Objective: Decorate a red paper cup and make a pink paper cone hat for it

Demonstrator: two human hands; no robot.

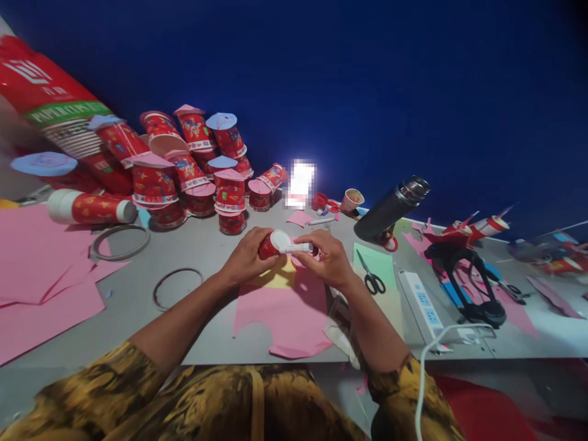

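My left hand (247, 252) is closed around a red paper cup (265, 246), its round white end turned up toward me. In my right hand (329, 262) is a white glue stick (296, 248), pinched between thumb and fingers, with its tip at the rim of the cup's white end. Below both hands lie a yellow sheet (280, 275) and a pink paper sheet (285, 312) with curved cut-outs. Black-handled scissors (373, 278) rest on green paper (386, 260), right of my right hand.
Stacked red cups with paper discs (229, 190) stand at the back left, before a paper-cup bag (59, 110). Two rings, one a grey ring (122, 243), lie left. A dark thermos (390, 208), power strip (420, 306) and black headset-like frame (473, 282) are right.
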